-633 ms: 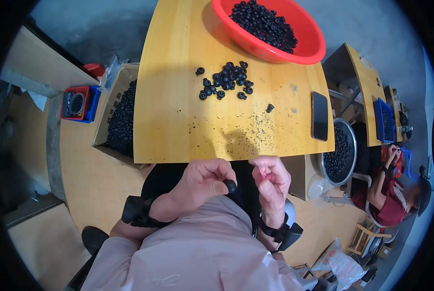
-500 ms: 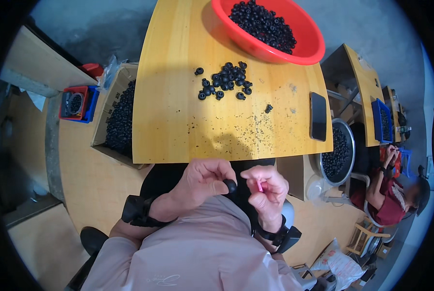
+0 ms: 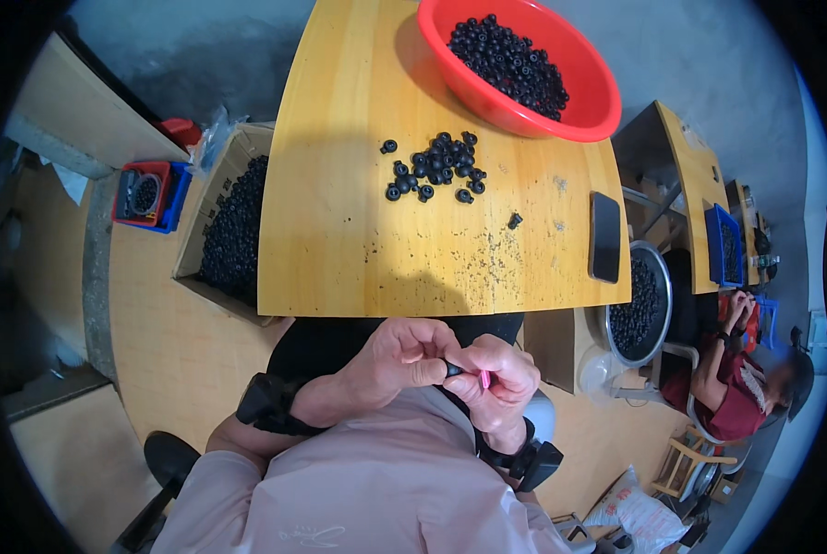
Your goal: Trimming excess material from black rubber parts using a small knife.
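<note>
Just off the table's near edge, my left hand (image 3: 402, 363) pinches a small round black rubber part (image 3: 452, 368) between thumb and fingers. My right hand (image 3: 498, 374) is closed on a small pink tool (image 3: 485, 379), whose tip I cannot make out. Both hands meet at the black part, which the fingers mostly cover. On the wooden table (image 3: 339, 249) lies a loose pile of the same kind of black parts (image 3: 439, 166). One black piece (image 3: 515, 221) lies apart to the right, among dark crumbs.
A red basin (image 3: 607, 111) of black parts stands at the far right of the table, with a phone (image 3: 604, 236) nearer. A cardboard box (image 3: 192, 235) of parts is at left, a metal bowl (image 3: 664, 319) at right. Another person (image 3: 732, 379) sits far right.
My right hand has moved left with the pink tool and come up against the black part in my left hand. The table has shifted slightly downward in view.
</note>
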A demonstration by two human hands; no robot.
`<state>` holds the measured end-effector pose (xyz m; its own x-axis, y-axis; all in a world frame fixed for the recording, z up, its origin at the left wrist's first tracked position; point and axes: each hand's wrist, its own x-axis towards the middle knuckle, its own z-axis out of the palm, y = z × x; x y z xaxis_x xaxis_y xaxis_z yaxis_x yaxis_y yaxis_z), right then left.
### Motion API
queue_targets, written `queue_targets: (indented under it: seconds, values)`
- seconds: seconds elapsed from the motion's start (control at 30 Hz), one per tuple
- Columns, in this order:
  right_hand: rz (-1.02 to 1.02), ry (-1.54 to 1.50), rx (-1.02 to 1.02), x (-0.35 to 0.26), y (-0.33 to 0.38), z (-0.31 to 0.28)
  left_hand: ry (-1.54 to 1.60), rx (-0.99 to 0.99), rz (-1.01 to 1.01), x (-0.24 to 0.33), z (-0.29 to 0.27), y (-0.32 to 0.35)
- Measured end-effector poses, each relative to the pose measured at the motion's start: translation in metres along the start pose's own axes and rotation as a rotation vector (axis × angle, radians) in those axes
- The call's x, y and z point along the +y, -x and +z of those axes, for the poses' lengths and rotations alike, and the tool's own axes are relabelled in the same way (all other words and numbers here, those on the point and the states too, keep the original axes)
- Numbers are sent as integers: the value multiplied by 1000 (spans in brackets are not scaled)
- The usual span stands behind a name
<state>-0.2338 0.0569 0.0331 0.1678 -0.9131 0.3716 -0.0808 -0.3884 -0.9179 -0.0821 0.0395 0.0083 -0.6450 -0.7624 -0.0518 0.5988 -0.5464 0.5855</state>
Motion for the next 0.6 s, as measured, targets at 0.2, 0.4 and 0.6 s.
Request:
queue_targets:
  seconds: [0.2,0.4,0.6]
  values:
    - [-86,201,110,5,-12,15,79,125,17,-6,-11,0]
    - [-85,367,137,16,-34,17,122,217,130,4,-23,-3]
    - [238,568,254,69,-79,-2,43,279,208,15,-30,-3]
